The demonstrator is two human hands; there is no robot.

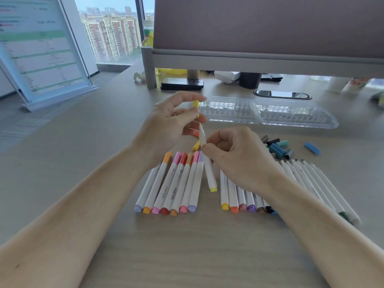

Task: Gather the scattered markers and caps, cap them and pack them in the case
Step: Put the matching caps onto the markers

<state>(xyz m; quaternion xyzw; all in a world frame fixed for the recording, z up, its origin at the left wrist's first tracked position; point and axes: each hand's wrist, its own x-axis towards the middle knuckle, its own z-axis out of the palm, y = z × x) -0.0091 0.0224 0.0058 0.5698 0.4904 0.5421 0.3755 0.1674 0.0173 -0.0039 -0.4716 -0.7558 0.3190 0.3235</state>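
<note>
My left hand (172, 119) pinches a yellow cap (196, 107) between thumb and fingers, just above the bare tip of a white marker with a yellow end (208, 169). My right hand (234, 154) grips that marker by its upper barrel, tip pointing up. Cap and tip are a short gap apart. A row of capped markers (174, 183) lies below my left hand. Uncapped markers (311, 179) lie in a row under and to the right of my right wrist. Loose caps (276, 147) sit behind them. The clear plastic case (268, 113) lies open farther back.
A single blue cap (312, 148) lies at the right. More loose caps, yellow (196, 145) and orange (194, 133), show between my hands. A desk divider (268, 57) stands behind the case, with a cable slot (282, 94). A document stand (41, 50) is at left.
</note>
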